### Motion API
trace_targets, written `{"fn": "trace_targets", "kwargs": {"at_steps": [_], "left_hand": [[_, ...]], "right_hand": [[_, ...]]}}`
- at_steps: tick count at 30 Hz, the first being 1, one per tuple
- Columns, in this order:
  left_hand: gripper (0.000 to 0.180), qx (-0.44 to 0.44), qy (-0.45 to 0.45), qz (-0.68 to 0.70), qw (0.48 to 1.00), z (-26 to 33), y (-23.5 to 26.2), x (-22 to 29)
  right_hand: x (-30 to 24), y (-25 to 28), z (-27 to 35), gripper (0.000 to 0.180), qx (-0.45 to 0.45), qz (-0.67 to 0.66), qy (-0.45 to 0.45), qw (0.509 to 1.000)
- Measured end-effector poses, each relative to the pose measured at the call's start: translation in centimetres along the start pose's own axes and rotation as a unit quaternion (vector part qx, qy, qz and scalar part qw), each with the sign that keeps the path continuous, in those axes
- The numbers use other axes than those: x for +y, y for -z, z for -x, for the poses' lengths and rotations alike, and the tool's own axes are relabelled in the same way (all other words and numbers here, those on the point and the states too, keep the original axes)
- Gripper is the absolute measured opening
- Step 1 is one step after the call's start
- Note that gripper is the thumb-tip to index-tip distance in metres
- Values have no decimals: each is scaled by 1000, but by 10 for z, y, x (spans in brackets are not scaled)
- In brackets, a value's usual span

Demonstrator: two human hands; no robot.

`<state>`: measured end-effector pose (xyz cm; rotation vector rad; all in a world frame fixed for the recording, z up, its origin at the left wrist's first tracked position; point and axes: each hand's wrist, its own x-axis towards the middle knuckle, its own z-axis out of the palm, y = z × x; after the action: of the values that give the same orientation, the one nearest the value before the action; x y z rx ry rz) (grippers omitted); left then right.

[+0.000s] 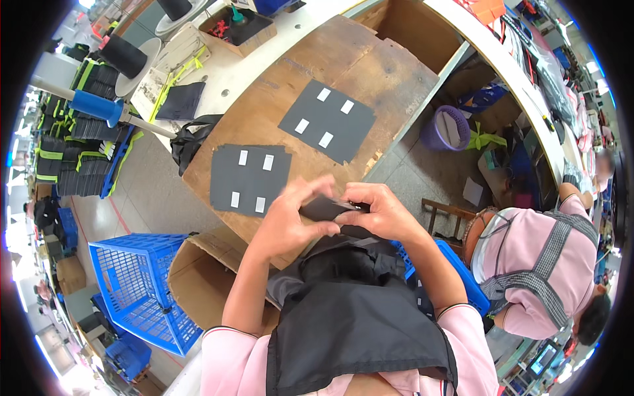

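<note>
In front of my chest, at the wooden board's near edge, I hold a dark grey flat piece [322, 208], bent or folded. My left hand [287, 218] has its thumb against the piece's near edge and its fingers curled over the top, slightly smeared by motion. My right hand [383, 214] pinches the other end between thumb and fingers; a small dark detail there is too small to make out. Beyond my hands lies a dark grey panel [327, 146] bearing several white labels. Left of it rests a similar panel [251, 181], also with several white labels.
The wooden board [376, 72] lies on a white table [290, 30]. Below left stand a blue crate [142, 247] and a cardboard box [205, 290]. A purple basket [429, 135] is under the table at right. A co-worker in pink [528, 264] sits at right.
</note>
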<state>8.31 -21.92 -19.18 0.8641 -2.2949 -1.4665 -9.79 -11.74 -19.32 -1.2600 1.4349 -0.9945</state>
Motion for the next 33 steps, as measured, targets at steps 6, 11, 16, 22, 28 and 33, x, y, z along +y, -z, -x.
{"fn": "trace_targets", "kwargs": {"at_steps": [6, 11, 16, 22, 28, 33], "left_hand": [[28, -20, 242, 446, 862, 25, -24, -24], [27, 3, 242, 472, 848, 22, -34, -21], [26, 25, 231, 451, 862, 23, -36, -13], [24, 56, 224, 414, 880, 27, -39, -10], [22, 94, 209, 414, 881, 26, -40, 0], [20, 96, 209, 418, 879, 25, -37, 4]], "right_hand": [[-4, -27, 25, 36, 305, 320, 121, 889], [13, -41, 48, 35, 264, 261, 103, 923], [20, -39, 38, 32, 259, 297, 110, 913], [19, -38, 41, 30, 277, 312, 155, 896], [20, -43, 34, 29, 264, 252, 129, 922], [19, -48, 34, 28, 268, 167, 90, 945]]}}
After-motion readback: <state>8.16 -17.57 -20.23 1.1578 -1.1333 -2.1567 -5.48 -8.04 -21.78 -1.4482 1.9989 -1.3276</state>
